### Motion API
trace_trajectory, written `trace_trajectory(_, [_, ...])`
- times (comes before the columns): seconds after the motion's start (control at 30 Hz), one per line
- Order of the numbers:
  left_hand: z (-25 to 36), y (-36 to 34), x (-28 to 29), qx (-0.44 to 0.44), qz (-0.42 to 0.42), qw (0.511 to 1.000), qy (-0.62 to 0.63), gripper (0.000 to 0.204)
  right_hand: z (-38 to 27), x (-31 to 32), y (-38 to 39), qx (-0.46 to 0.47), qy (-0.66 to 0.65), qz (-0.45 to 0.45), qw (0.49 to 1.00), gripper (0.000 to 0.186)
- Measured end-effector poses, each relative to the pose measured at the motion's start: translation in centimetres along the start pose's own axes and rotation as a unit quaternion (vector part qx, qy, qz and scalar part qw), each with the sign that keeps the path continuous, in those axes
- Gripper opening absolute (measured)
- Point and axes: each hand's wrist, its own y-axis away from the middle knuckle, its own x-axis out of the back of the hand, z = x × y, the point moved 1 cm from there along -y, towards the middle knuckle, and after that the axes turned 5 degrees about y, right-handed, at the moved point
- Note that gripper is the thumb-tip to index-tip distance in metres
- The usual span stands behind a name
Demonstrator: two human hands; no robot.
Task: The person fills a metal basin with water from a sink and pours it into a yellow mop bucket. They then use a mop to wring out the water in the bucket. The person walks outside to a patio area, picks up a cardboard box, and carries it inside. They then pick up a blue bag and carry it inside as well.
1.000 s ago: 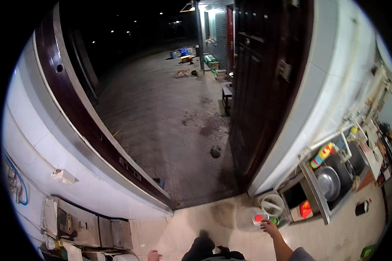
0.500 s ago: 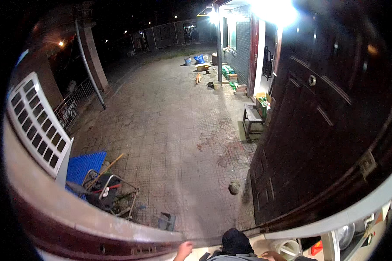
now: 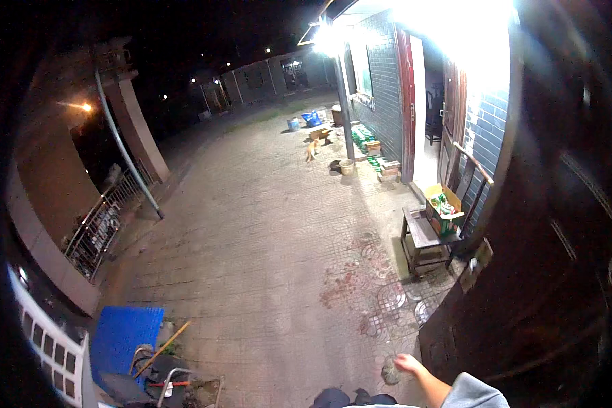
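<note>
My right hand (image 3: 408,364) reaches in from the lower right, its arm in a grey sleeve (image 3: 474,392). The hand is small and blurred, so I cannot make out how its fingers are set. Right beside it in the picture is a round greyish stone-like lump (image 3: 390,372) on the paving; the hand looks to be above it, not plainly touching it. A dark wooden door (image 3: 523,319) stands swung back close to the right arm. My left hand is out of view.
A low bench (image 3: 425,234) at the right carries an open carton (image 3: 445,209) of green items. Farther off are a cat (image 3: 313,149), a pale bucket (image 3: 347,166) and a pillar (image 3: 343,102). On the left lie a blue sheet (image 3: 126,340), a stick (image 3: 162,350) and a metal-framed chair (image 3: 173,381).
I have moved forward through the doorway into the yard; bench, carton and stone-like lump are nearer. My left hand has left view, and my right arm has come forward.
</note>
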Motion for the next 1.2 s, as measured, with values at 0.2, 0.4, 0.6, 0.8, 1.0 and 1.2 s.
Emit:
trace_trajectory(0.2, [16.5,-19.5,0.0,0.064,-0.032,0.997,0.009,0.019,-27.2,18.2,-20.8,0.176,-0.113,0.029,0.978,0.033])
trace_trajectory(0.4, [37.6,-43.3,2.3,0.068,-0.039,0.997,0.025,0.022,-19.7,28.3,-41.2,0.029,-0.060,0.072,0.995,0.025])
trace_trajectory(0.6, [77.7,-66.7,6.3,-0.153,-0.077,0.984,0.039,0.021,-13.2,39.1,-43.4,-0.404,-0.190,-0.016,0.895,0.014])
trace_trajectory(0.8, [113.4,-81.8,7.3,-0.267,-0.073,0.959,0.052,0.020,-19.8,50.1,-65.8,-0.432,-0.238,0.014,0.870,0.018])
trace_trajectory(1.0, [112.4,-102.6,7.9,-0.111,-0.083,0.988,0.061,0.021,-28.2,66.0,-108.6,-0.266,-0.152,0.057,0.950,0.021])
trace_trajectory(1.2, [126.4,-113.4,14.1,0.081,-0.019,0.995,0.054,0.022,-71.7,88.0,-146.9,0.081,-0.158,0.068,0.982,0.033])
